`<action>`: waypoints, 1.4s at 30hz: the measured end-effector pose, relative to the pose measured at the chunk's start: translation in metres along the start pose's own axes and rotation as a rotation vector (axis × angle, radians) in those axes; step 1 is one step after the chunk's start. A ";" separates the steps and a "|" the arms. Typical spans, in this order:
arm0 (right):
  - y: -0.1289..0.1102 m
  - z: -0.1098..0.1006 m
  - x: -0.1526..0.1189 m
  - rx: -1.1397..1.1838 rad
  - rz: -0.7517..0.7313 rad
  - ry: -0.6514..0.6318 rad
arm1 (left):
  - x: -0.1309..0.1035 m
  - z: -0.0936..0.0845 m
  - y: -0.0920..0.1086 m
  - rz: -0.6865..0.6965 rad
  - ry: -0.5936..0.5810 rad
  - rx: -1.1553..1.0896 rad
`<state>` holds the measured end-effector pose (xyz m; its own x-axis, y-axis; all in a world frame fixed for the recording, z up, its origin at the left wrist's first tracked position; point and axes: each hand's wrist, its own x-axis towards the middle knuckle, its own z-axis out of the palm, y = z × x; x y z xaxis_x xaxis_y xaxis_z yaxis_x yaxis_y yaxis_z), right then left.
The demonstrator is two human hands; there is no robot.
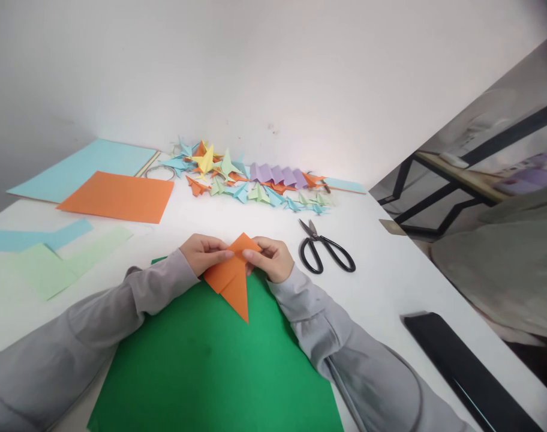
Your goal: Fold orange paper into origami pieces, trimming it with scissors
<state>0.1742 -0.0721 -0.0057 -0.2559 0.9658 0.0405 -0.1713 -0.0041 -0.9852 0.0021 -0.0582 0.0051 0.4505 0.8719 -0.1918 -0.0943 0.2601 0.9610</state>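
Observation:
An orange folded paper (pixel 232 277) is held up between both hands above a large green sheet (pixel 219 366). My left hand (pixel 206 254) pinches its upper left part, thumb on the front face. On the other side, my right hand (pixel 270 258) grips the upper right edge, with the thumb in front and fingers partly hidden behind. The paper has a pointed top, a flap to the lower left and a long tip pointing down.
Black-handled scissors (pixel 326 246) lie right of my hands. Folded paper figures (pixel 260 192) line the wall. Orange (pixel 120 197) and blue sheets (pixel 87 168), with green scraps (pixel 46 270), lie left. A black object (pixel 471 372) rests at right.

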 end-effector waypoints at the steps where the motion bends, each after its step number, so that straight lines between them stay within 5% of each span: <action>1: 0.000 -0.001 0.001 0.060 0.018 0.010 | 0.000 0.000 0.001 -0.005 0.051 -0.045; 6: 0.001 -0.007 0.005 0.244 0.099 0.088 | 0.002 -0.001 0.005 -0.015 0.289 -0.352; 10: 0.003 0.000 0.005 0.208 0.122 -0.016 | 0.006 -0.002 0.004 0.081 0.408 -0.497; 15: 0.005 0.023 0.002 0.096 0.169 0.081 | 0.007 0.010 0.003 0.122 0.406 -0.580; 21: 0.013 0.026 0.003 -0.113 0.006 0.227 | 0.001 0.021 0.001 0.139 0.263 -0.604; 25: 0.014 0.012 0.004 -0.110 -0.049 0.318 | 0.000 0.017 0.000 0.132 0.233 -0.537; 32: 0.010 0.003 0.003 0.002 0.020 0.081 | -0.003 0.003 0.005 0.090 0.324 -0.196; 42: 0.011 0.011 0.001 0.016 0.007 0.196 | -0.004 0.008 0.004 0.137 0.450 -0.017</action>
<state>0.1613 -0.0739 -0.0147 -0.0668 0.9978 -0.0010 -0.1860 -0.0135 -0.9824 0.0071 -0.0637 0.0109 0.0038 0.9910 -0.1339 -0.1420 0.1331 0.9809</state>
